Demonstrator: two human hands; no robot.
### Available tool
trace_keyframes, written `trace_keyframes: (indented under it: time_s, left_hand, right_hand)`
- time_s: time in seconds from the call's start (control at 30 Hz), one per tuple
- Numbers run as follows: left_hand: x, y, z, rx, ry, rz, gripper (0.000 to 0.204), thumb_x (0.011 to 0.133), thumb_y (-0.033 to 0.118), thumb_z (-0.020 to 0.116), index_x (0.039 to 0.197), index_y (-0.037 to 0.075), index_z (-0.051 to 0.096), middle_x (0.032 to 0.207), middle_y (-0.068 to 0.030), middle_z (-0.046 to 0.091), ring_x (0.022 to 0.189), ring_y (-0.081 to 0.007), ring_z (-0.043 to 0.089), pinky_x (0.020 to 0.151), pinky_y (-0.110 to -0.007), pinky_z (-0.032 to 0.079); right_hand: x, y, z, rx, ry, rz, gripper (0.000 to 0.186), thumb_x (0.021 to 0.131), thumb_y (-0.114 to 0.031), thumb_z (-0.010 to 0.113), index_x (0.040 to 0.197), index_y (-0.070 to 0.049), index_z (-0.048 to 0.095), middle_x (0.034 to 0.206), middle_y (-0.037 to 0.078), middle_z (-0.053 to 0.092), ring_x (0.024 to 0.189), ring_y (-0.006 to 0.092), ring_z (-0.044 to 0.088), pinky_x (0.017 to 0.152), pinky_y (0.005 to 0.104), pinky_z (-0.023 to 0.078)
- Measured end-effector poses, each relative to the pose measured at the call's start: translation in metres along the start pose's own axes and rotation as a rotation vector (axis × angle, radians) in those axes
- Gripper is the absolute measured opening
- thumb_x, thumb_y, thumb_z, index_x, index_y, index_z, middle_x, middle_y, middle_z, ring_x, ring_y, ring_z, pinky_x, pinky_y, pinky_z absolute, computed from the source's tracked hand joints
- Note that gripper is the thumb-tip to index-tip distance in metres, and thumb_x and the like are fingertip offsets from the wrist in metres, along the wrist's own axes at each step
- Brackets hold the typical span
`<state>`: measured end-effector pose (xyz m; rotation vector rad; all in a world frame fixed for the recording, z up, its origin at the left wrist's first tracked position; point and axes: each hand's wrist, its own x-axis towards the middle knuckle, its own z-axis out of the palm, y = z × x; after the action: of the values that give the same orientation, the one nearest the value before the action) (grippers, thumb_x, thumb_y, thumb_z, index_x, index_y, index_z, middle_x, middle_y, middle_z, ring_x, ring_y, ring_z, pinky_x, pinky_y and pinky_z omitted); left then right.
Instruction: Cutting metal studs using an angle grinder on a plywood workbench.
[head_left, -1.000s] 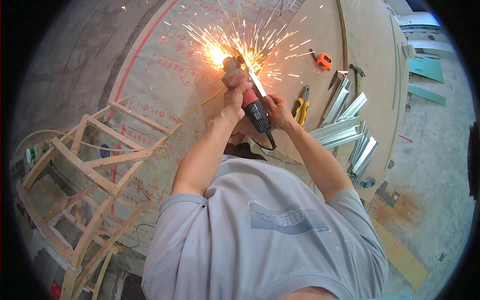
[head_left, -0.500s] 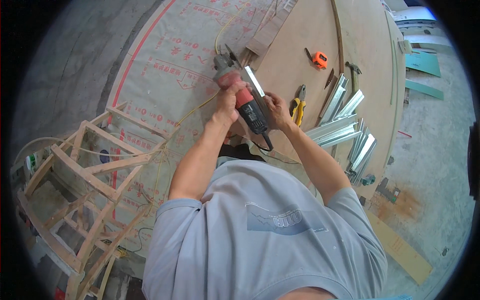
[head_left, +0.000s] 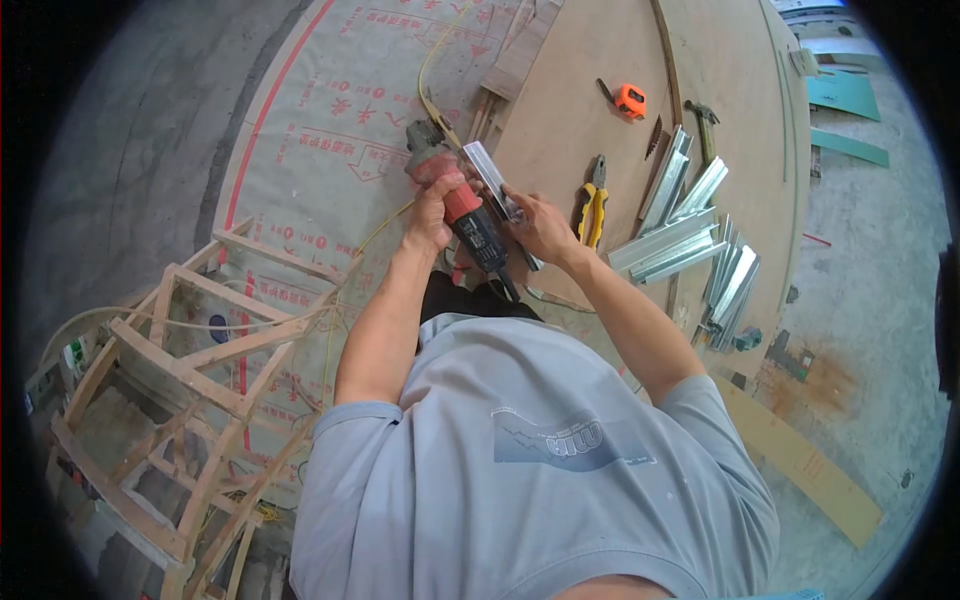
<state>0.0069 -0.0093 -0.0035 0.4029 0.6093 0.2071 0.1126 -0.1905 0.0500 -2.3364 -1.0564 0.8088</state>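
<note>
My left hand (head_left: pixel 434 212) is wrapped round the red and black body of an angle grinder (head_left: pixel 462 203). The grinder's head points away from me and its cord end toward me. Close on its right, my right hand (head_left: pixel 538 225) grips a shiny metal channel (head_left: pixel 486 172), whose far end reaches up beside the grinder's head. Whether channel and disc touch I cannot tell. Pliers with yellow and black handles (head_left: pixel 592 208) lie on the wooden board just right of my right hand. Several cut metal channels (head_left: pixel 665 250) lie in a pile farther right.
On the plywood board (head_left: pixel 560 110) are an orange tape measure (head_left: pixel 630 101), a hammer (head_left: pixel 704 125) and a narrow saw blade (head_left: pixel 654 137). A wooden ladder-like frame (head_left: pixel 200 370) stands at the left. A yellow cord (head_left: pixel 385 222) runs across the printed floor sheet (head_left: pixel 320 170).
Both hands have shifted slightly left with the grinder. The metal channel has turned to show its open side, lies more along the grinder, and my right hand is farther down it.
</note>
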Motion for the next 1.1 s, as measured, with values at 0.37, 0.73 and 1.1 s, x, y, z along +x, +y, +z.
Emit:
trace_keyframes:
  time_s: [0.37,0.73,1.1]
  left_hand:
    - [0.009,-0.004,-0.005,0.045,-0.017,-0.019,0.038,0.076,0.015,0.075,0.107,0.003,0.057,0.092,-0.0108,0.067,0.083,-0.0238,0.07,0.077,-0.039,0.06]
    - [0.015,-0.009,-0.011,0.045,-0.08,-0.025,0.046,0.081,0.019,0.073,0.118,0.001,0.054,0.102,-0.0111,0.066,0.09,-0.0222,0.068,0.087,-0.04,0.058]
    - [0.007,-0.008,-0.003,0.015,-0.08,-0.042,0.046,0.078,0.018,0.074,0.117,0.001,0.056,0.1,-0.0107,0.066,0.087,-0.022,0.068,0.084,-0.038,0.058]
  right_hand:
    - [0.003,0.003,0.005,0.018,0.03,0.017,0.058,0.08,-0.015,0.068,0.136,-0.007,0.056,0.108,0.024,0.063,0.102,0.0397,0.061,0.093,0.043,0.048]
    - [0.006,0.008,0.006,0.058,0.02,0.005,0.058,0.08,-0.015,0.069,0.137,-0.009,0.055,0.108,0.025,0.062,0.105,0.0407,0.06,0.094,0.0447,0.048]
    - [0.004,-0.002,-0.001,0.09,-0.014,0.083,0.056,0.08,-0.013,0.067,0.135,-0.009,0.057,0.109,0.024,0.063,0.104,0.0401,0.06,0.093,0.0444,0.048]
